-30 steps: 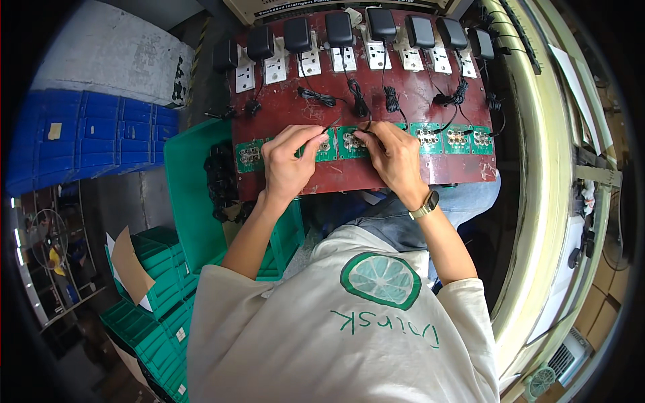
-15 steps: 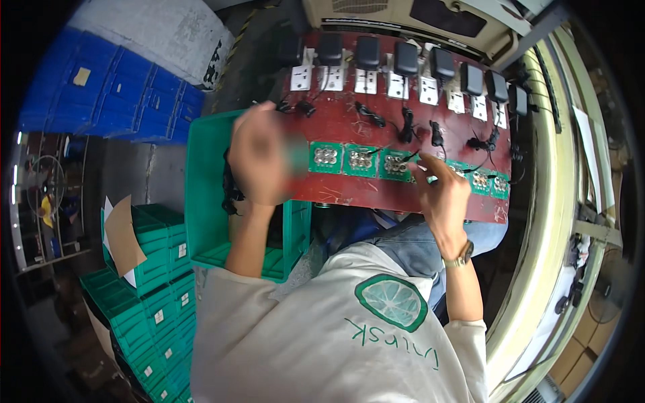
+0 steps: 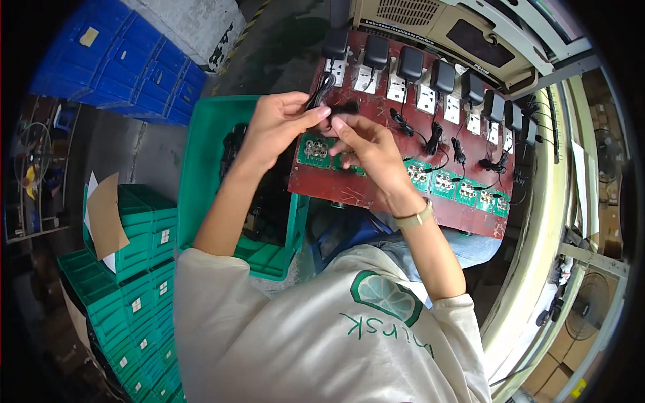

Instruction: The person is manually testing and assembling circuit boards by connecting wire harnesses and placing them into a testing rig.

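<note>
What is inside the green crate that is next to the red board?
Inside the green crate, dark cabled items show near the left hand. The forearm covers the rest, so the count is unclear.

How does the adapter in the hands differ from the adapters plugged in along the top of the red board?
The black adapter is pinched between the left hand and right hand, above the red board; the row of adapters sits plugged into white sockets. Its cable is gripped in the left hand; the cables of the row of adapters lie in small coiled bundles on the board. All are black and look alike.
</note>
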A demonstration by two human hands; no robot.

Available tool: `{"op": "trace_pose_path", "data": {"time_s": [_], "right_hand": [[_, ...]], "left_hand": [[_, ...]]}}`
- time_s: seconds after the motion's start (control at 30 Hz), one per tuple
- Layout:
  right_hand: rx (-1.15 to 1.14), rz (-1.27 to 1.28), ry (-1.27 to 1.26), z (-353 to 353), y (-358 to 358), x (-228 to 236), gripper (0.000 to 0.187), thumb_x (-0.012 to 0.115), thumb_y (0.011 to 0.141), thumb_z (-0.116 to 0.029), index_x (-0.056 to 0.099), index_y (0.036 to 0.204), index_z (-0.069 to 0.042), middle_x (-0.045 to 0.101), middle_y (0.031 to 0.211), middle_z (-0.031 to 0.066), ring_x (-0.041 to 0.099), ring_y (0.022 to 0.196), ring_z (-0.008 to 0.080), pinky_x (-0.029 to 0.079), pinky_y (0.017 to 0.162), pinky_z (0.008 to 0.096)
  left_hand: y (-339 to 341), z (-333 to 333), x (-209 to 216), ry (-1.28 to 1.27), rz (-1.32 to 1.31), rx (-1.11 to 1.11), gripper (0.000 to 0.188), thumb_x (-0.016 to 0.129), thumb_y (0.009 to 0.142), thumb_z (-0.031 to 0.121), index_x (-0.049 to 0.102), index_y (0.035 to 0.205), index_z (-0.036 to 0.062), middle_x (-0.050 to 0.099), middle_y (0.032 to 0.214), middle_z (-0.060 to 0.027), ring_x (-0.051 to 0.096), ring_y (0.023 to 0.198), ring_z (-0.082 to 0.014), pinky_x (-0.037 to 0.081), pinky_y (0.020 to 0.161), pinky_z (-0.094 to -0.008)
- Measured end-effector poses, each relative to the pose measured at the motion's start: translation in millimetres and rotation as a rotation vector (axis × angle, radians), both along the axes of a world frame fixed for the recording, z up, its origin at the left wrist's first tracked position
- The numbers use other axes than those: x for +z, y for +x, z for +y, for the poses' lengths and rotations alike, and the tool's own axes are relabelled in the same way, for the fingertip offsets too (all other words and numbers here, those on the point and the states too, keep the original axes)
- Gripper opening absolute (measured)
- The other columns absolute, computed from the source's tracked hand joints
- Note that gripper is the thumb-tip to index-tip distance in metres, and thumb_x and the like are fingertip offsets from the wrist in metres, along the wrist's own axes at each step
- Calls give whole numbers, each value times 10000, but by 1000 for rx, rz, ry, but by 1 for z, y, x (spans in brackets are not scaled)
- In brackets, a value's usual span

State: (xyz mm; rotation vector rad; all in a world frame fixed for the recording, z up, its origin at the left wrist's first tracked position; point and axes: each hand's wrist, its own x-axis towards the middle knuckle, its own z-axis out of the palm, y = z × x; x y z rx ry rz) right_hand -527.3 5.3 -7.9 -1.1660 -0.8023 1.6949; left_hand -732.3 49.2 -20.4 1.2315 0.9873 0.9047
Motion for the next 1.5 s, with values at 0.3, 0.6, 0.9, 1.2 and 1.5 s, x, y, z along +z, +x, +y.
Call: {"op": "trace_pose_path", "data": {"time_s": [0.3,0.6,0.9,1.2,1.5], "right_hand": [[278,-95,-20,-27,28,-17,171,673,1093,-150,728,1143,5,812,938,129,665,707,98,472,619,167],[198,94,-100,-37,67,-16,215,668,1097,-162,774,1128,23,763,1016,111,648,807,121,508,693,228],[469,-900,429,-50,52,5,161,698,1045,-129,802,1114,-28,722,1095,74,660,907,217,523,760,329],[320,-1354,1263,-38,10,-65,130,751,946,-118,739,1063,-63,676,1057,64,608,932,257,526,766,381],[539,-1178,906,11,83,2,154,715,955,-38,733,1108,-31,724,938,69,622,850,292,516,830,381]], "left_hand": [[7,-21,-4,-210,-275,48,256,744,995,8,715,1240,-61,798,1059,-154,719,862,-149,560,755,-228],[15,-43,-25,-294,-93,-166,261,668,1083,126,690,1282,-41,768,1086,-147,649,779,-114,495,686,-197],[-7,-59,-8,-365,-308,2,212,646,1095,151,701,1222,-10,726,1000,-112,578,762,-96,391,636,-171],[-54,-87,-10,-475,-475,-70,168,697,1019,25,675,1183,-5,723,1020,-121,621,852,-117,459,745,-188],[4,-43,-42,291,162,239,169,808,860,-110,711,974,-30,784,852,-77,674,683,-129,545,643,-254]]}}
